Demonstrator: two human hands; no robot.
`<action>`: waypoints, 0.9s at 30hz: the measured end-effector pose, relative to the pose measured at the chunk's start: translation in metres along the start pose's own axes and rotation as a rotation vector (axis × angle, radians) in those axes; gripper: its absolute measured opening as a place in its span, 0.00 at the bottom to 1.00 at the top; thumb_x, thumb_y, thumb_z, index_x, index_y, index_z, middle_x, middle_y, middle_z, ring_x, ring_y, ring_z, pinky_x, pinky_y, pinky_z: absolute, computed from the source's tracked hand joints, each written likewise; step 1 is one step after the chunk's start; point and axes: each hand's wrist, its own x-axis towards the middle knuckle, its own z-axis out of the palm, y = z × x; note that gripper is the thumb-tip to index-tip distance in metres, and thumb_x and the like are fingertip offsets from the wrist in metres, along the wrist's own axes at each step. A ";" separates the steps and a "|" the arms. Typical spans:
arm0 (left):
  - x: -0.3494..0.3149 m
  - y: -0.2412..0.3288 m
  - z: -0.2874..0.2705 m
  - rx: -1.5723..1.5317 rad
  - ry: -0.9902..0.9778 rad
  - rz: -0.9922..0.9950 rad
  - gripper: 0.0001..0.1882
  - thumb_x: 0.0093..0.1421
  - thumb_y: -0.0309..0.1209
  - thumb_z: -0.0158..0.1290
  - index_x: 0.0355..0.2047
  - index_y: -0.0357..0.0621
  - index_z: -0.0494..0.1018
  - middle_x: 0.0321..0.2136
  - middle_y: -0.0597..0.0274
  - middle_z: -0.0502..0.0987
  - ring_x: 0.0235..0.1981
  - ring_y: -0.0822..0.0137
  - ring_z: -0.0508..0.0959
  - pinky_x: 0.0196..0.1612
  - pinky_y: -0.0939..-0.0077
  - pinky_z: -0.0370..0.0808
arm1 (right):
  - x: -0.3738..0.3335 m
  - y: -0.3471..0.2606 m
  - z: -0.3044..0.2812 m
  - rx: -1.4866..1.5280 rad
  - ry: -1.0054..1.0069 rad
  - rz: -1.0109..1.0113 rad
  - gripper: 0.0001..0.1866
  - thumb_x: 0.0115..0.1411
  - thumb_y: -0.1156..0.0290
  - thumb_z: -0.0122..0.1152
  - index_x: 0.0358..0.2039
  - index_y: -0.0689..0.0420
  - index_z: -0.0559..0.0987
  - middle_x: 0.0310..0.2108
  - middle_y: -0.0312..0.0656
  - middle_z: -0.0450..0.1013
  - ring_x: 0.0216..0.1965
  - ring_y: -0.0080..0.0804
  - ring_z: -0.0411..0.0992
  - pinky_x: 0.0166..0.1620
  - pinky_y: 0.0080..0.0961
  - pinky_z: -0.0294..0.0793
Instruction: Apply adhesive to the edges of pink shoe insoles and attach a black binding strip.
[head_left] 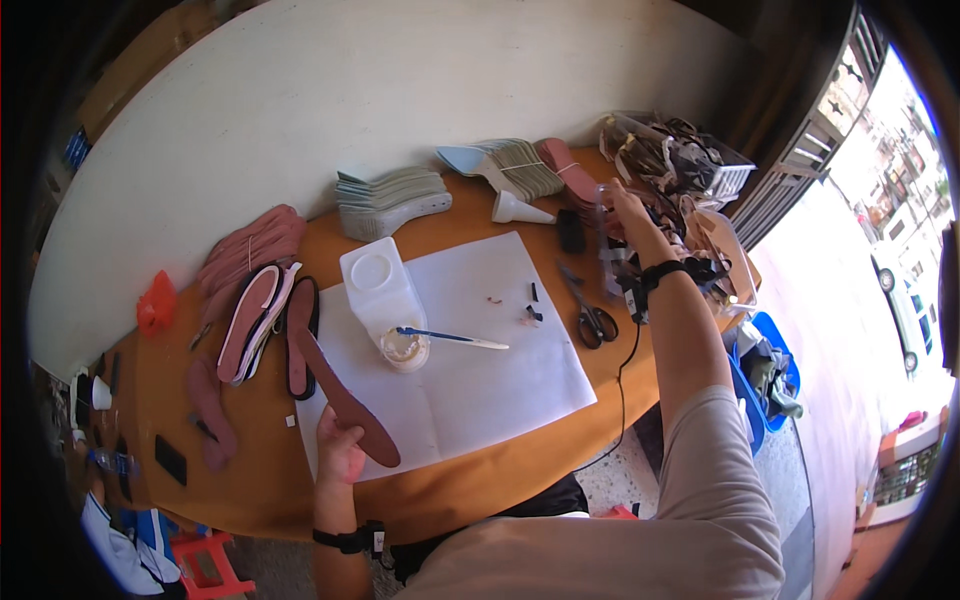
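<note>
A long reddish-brown insole (348, 398) slants over the near left part of a white paper sheet (470, 400), and my left hand (340, 448) is closed round its near end. Far to the right, my right hand (630, 212) reaches in beside a clear plastic container (606, 250) amid dark and pale strips; its fingers are small and partly hidden. On the sheet stand a white plastic jug (385, 285) and an open pot of whitish paste (404, 352), with a blue-and-white brush (455, 339) lying across the pot. Small dark scraps (533, 312) lie on the paper.
Black scissors (596, 322) lie right of the paper, near a dark cable (622, 390). Stacked grey insoles (392, 203) and a white nozzle (520, 209) line the wall. Pink-and-black soles (255, 325) and a phone (171, 458) are on the left. A blue basket (752, 400) stands right.
</note>
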 end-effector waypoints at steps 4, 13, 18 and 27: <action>0.000 0.002 0.002 -0.014 -0.024 -0.004 0.33 0.52 0.17 0.64 0.58 0.39 0.66 0.48 0.63 0.77 0.52 0.64 0.78 0.58 0.66 0.75 | 0.004 -0.002 0.003 0.100 -0.055 0.096 0.37 0.65 0.31 0.45 0.47 0.54 0.81 0.31 0.38 0.74 0.22 0.33 0.72 0.25 0.35 0.74; 0.000 0.002 0.003 -0.001 -0.037 -0.007 0.35 0.53 0.20 0.66 0.60 0.40 0.65 0.47 0.65 0.76 0.51 0.66 0.78 0.59 0.67 0.74 | -0.019 -0.032 -0.027 0.332 -0.044 0.029 0.38 0.70 0.36 0.40 0.45 0.59 0.83 0.35 0.41 0.80 0.21 0.33 0.73 0.23 0.31 0.69; 0.000 0.002 0.004 -0.037 -0.075 0.007 0.32 0.52 0.18 0.65 0.57 0.40 0.67 0.47 0.60 0.78 0.51 0.63 0.79 0.56 0.65 0.76 | -0.057 -0.071 -0.074 0.520 -0.111 -0.088 0.39 0.70 0.35 0.40 0.46 0.61 0.83 0.34 0.40 0.82 0.22 0.32 0.73 0.25 0.30 0.69; 0.000 0.001 0.003 -0.013 -0.065 0.003 0.31 0.52 0.17 0.64 0.56 0.38 0.67 0.49 0.59 0.78 0.53 0.62 0.78 0.60 0.64 0.74 | -0.132 -0.114 -0.137 0.748 -0.294 -0.363 0.38 0.72 0.38 0.38 0.51 0.61 0.81 0.43 0.40 0.81 0.29 0.29 0.73 0.32 0.23 0.72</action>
